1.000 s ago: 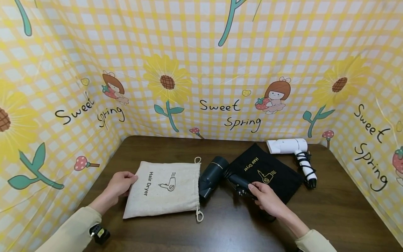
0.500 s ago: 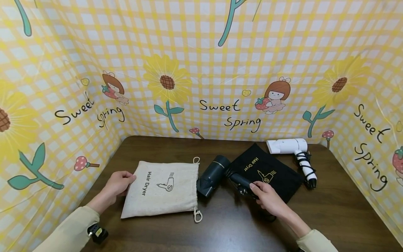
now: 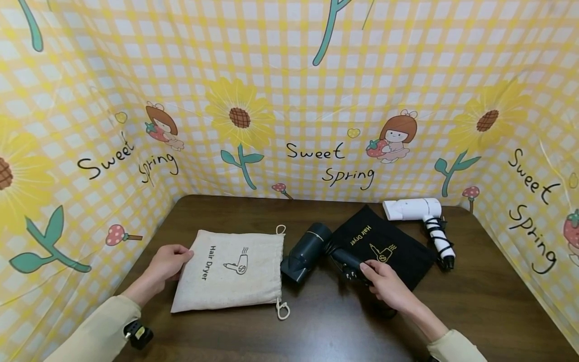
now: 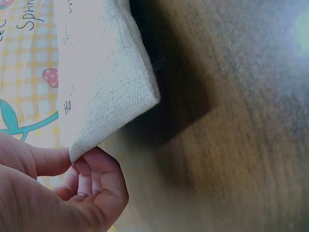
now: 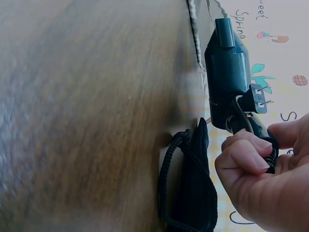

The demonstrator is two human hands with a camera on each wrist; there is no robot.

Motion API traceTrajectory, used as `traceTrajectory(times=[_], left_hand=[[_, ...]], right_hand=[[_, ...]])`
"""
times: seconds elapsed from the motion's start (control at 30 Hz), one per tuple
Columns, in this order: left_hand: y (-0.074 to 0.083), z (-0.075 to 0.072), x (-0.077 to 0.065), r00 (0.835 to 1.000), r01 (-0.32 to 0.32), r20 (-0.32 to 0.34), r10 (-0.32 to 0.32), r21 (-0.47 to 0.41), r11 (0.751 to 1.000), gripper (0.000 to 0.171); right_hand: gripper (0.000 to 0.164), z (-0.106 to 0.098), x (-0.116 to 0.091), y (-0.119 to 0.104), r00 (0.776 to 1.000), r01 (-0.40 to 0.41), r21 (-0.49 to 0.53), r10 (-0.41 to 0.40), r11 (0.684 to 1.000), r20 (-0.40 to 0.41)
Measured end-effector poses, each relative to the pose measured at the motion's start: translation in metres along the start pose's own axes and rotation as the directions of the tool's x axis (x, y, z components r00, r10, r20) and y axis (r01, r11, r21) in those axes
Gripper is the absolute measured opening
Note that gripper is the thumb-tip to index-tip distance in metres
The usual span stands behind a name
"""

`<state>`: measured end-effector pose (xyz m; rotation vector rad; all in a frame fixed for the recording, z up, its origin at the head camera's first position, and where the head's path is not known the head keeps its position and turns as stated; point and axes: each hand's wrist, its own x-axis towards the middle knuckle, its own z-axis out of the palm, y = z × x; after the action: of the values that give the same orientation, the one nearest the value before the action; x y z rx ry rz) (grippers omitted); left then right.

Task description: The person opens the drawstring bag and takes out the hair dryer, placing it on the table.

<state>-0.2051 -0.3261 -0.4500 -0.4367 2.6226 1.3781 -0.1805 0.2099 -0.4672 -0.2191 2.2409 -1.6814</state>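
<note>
In the head view my left hand (image 3: 162, 267) pinches the closed-end edge of a beige drawstring bag (image 3: 217, 289) printed "Hair Dryer". The left wrist view shows thumb and fingers on one corner of its cloth. My right hand (image 3: 390, 286) grips the handle of a dark green hair dryer (image 3: 308, 247), its nozzle right at the bag's mouth. In the right wrist view the whole nozzle shows, and a plug (image 5: 258, 99) with two prongs sticks out beside the handle, where the cord is bundled. Under the handle lies part of a black drawstring bag (image 3: 402, 251).
At the back right a white hair dryer (image 3: 411, 209) lies with its black cord wound round the handle. All stands on a dark brown wooden table (image 3: 316, 327). A yellow checked cloth (image 3: 303, 90) hangs round its back and sides.
The left hand has drawn the beige bag slightly to the left, and more of the green dryer's nozzle shows at its mouth. The right hand with the dryer has barely moved.
</note>
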Motion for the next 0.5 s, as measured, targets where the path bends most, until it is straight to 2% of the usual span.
traceTrajectory(times=[0.5], left_hand=[[-0.0018, -0.0049, 0.0022, 1.0, -0.005, -0.008, 0.005, 0.033, 0.999, 0.028]], right_hand=[[0.035, -0.0041, -0.0019, -0.0025, 1.0, 0.009, -0.005, -0.01, 1.0, -0.01]])
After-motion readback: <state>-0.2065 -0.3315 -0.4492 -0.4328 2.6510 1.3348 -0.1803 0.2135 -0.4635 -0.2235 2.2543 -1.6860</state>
